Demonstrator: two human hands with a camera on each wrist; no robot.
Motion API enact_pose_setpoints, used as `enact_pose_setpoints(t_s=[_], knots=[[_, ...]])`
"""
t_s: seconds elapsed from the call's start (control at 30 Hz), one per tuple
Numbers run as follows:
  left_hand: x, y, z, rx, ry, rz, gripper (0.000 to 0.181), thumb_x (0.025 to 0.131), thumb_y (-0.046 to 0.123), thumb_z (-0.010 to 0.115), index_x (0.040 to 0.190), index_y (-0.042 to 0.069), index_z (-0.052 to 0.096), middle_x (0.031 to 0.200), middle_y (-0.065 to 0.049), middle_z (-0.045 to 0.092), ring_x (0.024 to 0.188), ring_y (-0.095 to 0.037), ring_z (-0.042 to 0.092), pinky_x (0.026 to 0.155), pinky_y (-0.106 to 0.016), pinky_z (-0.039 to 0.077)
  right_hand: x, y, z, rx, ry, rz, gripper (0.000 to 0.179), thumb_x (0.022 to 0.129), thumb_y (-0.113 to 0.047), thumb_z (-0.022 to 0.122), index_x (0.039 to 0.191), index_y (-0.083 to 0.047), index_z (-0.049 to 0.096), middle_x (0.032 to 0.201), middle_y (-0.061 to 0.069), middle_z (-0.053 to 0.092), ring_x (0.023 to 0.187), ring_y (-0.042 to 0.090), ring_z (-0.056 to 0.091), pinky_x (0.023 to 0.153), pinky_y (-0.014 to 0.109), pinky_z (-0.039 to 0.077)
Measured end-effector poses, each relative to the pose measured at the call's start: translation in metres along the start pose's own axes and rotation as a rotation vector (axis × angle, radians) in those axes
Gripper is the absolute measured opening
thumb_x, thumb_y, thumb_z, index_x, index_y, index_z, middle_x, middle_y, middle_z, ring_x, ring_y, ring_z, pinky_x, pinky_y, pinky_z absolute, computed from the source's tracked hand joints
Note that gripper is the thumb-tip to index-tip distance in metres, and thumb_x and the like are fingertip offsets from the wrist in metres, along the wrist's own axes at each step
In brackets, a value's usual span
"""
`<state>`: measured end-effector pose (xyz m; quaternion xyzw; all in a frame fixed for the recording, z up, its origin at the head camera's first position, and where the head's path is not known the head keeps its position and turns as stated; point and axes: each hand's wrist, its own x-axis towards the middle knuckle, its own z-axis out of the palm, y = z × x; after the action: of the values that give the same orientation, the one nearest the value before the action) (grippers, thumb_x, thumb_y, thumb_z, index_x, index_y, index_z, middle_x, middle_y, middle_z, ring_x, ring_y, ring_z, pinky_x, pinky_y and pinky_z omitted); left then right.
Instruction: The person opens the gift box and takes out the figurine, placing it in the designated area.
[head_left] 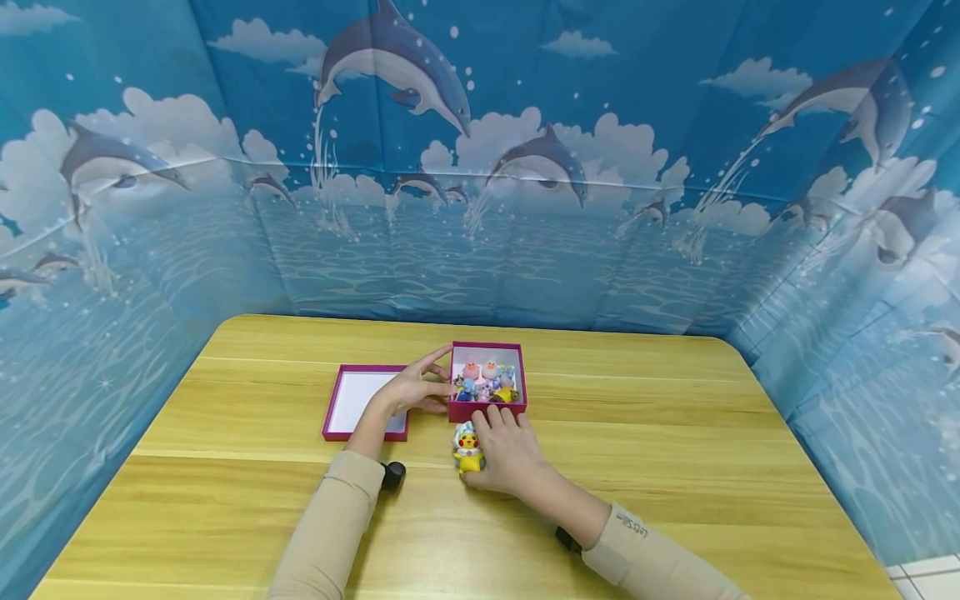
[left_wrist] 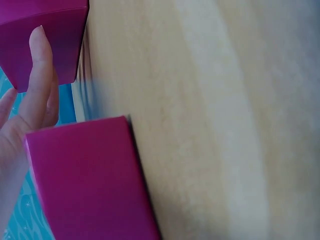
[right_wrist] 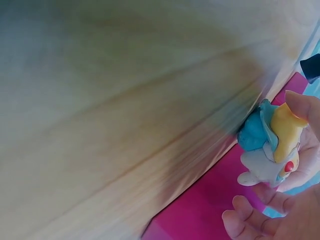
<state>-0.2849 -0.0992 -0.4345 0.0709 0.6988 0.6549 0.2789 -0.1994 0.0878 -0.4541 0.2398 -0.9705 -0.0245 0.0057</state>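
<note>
A yellow toy figurine (head_left: pixel 468 454) with red cheeks and a white-and-blue hat is in front of the box, pinched between thumb and forefinger of my right hand (head_left: pixel 510 450). In the right wrist view, the thumb is at the yellow end of the figurine (right_wrist: pixel 287 132) and the forefinger near its white hat. The magenta box (head_left: pixel 487 413) holds several small toy figures (head_left: pixel 483 383), pink, blue and yellow. Along the box's left wall, my left hand (head_left: pixel 408 387) rests with its fingers extended; the left wrist view shows a finger against the magenta side (left_wrist: pixel 65 55).
The shallow magenta lid (head_left: pixel 360 400), white inside, lies left of the box, partly under my left hand and wrist. Both stand on a wood-grain table (head_left: pixel 675 458). A dolphin-print curtain (head_left: pixel 525 250) hangs behind the table and at both sides.
</note>
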Motion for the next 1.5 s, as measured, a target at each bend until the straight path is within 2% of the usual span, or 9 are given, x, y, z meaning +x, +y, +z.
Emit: enact_pose_setpoints(t_s=[0.27,0.43,0.57,0.73,0.83,0.93,1.07,1.23,1.5], knots=[[0.001,0.0,0.0,-0.01,-0.004,-0.005,0.077,0.087,-0.001,0.058,0.148,0.018,0.015,0.124,-0.022,0.033,0.086,-0.024,0.057,0.087,-0.05,0.047,0.001,0.003,-0.004,0.033,0.02,-0.013,0.078,0.063,-0.064,0.069,0.115,-0.012,0.045,0.109,0.01,0.05,0.101,0.028,0.048,0.089,0.049,0.042],[0.001,0.0,-0.001,-0.021,-0.009,0.0,0.077,0.087,-0.001,0.058,0.148,0.018,0.015,0.124,-0.023,0.033,0.087,-0.024,0.057,0.087,-0.05,0.047,0.002,0.01,-0.012,0.071,0.025,-0.004,0.086,0.065,-0.065,0.068,0.126,-0.01,0.042,0.119,0.012,0.048,0.109,0.03,0.047,0.092,0.051,0.04],[0.0,0.0,0.0,-0.024,-0.009,0.003,0.077,0.087,-0.002,0.058,0.148,0.017,0.015,0.124,-0.023,0.033,0.088,-0.026,0.058,0.087,-0.05,0.048,0.003,0.017,-0.02,0.112,0.07,-0.001,0.084,0.068,-0.062,0.068,0.128,-0.009,0.042,0.124,0.016,0.047,0.112,0.033,0.046,0.09,0.053,0.041],[0.0,0.0,0.0,-0.022,-0.009,0.0,0.076,0.088,-0.002,0.057,0.148,0.018,0.015,0.125,-0.024,0.032,0.09,-0.028,0.057,0.087,-0.05,0.047,0.01,0.027,-0.027,0.132,0.164,0.01,0.07,0.073,-0.056,0.067,0.122,-0.011,0.046,0.114,0.012,0.05,0.104,0.029,0.049,0.084,0.048,0.045],[0.005,-0.003,-0.003,-0.014,-0.012,-0.005,0.076,0.088,-0.002,0.056,0.148,0.02,0.014,0.125,-0.024,0.032,0.087,-0.026,0.058,0.087,-0.051,0.047,0.017,0.033,-0.03,0.133,0.205,0.027,0.065,0.076,-0.054,0.065,0.12,-0.01,0.047,0.106,0.01,0.05,0.099,0.028,0.05,0.081,0.046,0.045],[0.012,-0.01,-0.006,-0.012,-0.018,-0.011,0.077,0.088,-0.001,0.057,0.148,0.022,0.013,0.125,-0.023,0.032,0.084,-0.024,0.059,0.087,-0.051,0.047,0.026,0.038,-0.032,0.14,0.227,0.055,0.062,0.078,-0.051,0.065,0.121,-0.01,0.047,0.106,0.01,0.049,0.099,0.027,0.05,0.082,0.047,0.044],[0.019,-0.017,-0.008,-0.009,-0.02,-0.015,0.078,0.088,0.002,0.058,0.148,0.025,0.014,0.125,-0.022,0.033,0.084,-0.024,0.059,0.085,-0.05,0.049,0.039,0.045,-0.033,0.132,0.228,0.1,0.058,0.079,-0.046,0.066,0.12,-0.009,0.046,0.108,0.011,0.05,0.1,0.028,0.049,0.082,0.048,0.045],[0.021,-0.018,-0.007,0.002,0.005,-0.015,0.076,0.088,0.003,0.059,0.147,0.028,0.018,0.121,-0.019,0.035,0.082,-0.023,0.059,0.081,-0.046,0.052,0.054,0.053,-0.031,0.108,0.182,0.14,0.056,0.083,-0.044,0.063,0.124,-0.01,0.044,0.113,0.012,0.049,0.105,0.029,0.047,0.086,0.047,0.043],[0.02,-0.018,-0.007,0.004,0.014,-0.015,0.076,0.087,0.003,0.059,0.146,0.029,0.02,0.117,-0.017,0.037,0.08,-0.021,0.06,0.08,-0.043,0.053,0.072,0.064,-0.021,-0.001,0.129,0.122,0.049,0.088,-0.04,0.057,0.126,-0.011,0.045,0.116,0.011,0.049,0.106,0.028,0.047,0.086,0.044,0.042]])
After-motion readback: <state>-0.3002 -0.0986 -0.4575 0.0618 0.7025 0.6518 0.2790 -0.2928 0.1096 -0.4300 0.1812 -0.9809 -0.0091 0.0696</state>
